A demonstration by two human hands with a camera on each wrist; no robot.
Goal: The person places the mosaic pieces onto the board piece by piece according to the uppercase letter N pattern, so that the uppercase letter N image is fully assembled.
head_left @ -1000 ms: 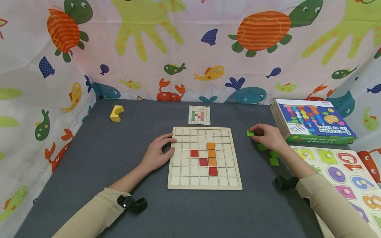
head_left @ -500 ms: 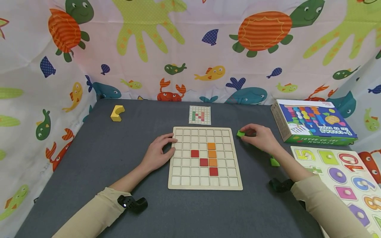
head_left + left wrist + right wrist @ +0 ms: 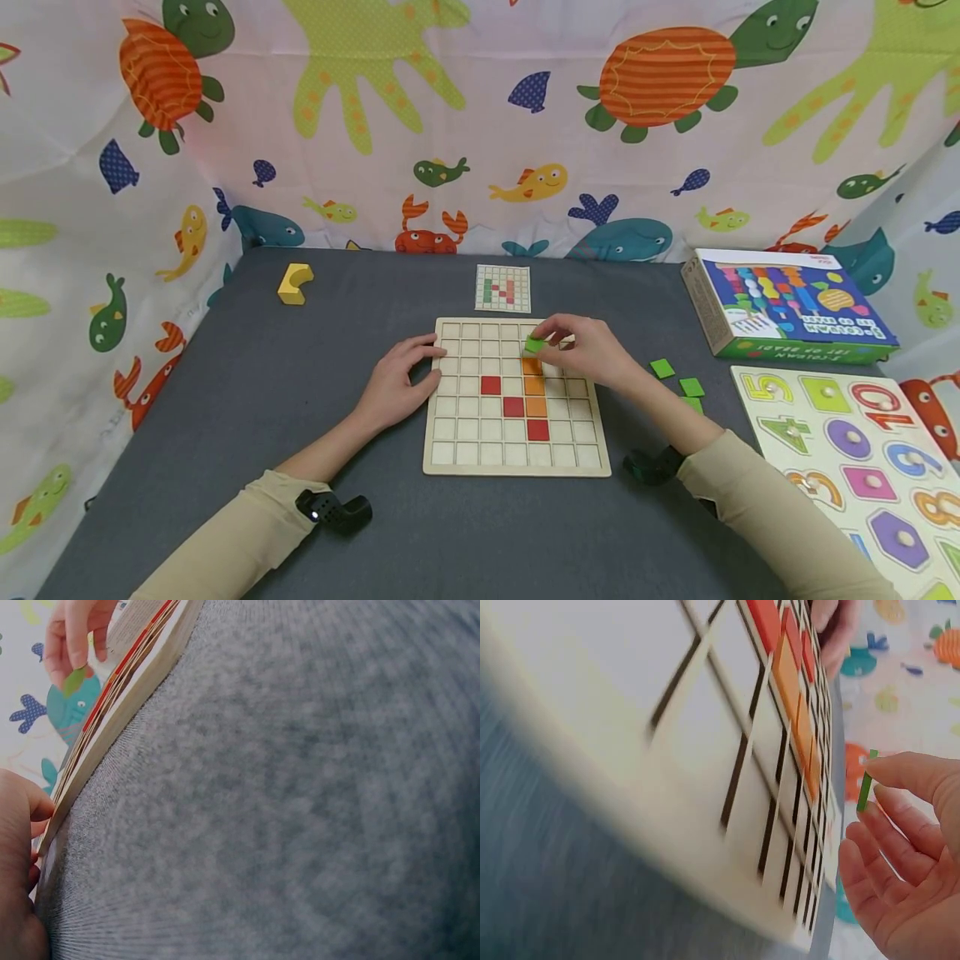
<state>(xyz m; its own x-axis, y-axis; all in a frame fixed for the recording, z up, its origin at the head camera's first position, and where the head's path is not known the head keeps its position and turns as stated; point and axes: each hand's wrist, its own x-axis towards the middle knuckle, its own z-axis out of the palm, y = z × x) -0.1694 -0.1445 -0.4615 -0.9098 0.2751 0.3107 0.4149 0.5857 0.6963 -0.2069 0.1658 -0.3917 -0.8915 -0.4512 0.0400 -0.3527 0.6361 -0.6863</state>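
A wooden grid board (image 3: 491, 454) lies on the dark table, with three orange tiles (image 3: 534, 386) in one column and three red tiles (image 3: 513, 407) on a diagonal, the lowest directly below the orange ones. My left hand (image 3: 396, 383) rests at the board's left edge, fingertips touching the rim. Above the upper part of the board, my right hand (image 3: 588, 350) pinches a green square tile (image 3: 533, 344) between thumb and fingers, over the column of orange tiles. Seen edge-on in the right wrist view, the green tile (image 3: 867, 782) is held clear of the board.
Three loose green tiles (image 3: 662, 368) lie right of the board. Behind it is a small printed grid card (image 3: 502, 288). A yellow notched block (image 3: 295, 284) stands at the back left. A colourful box (image 3: 795, 308) and a number-and-shape puzzle board (image 3: 840, 442) occupy the right side.
My right hand has carried the green tile leftward from the loose green tiles to above the board. The left hand has stayed at the board's left edge.
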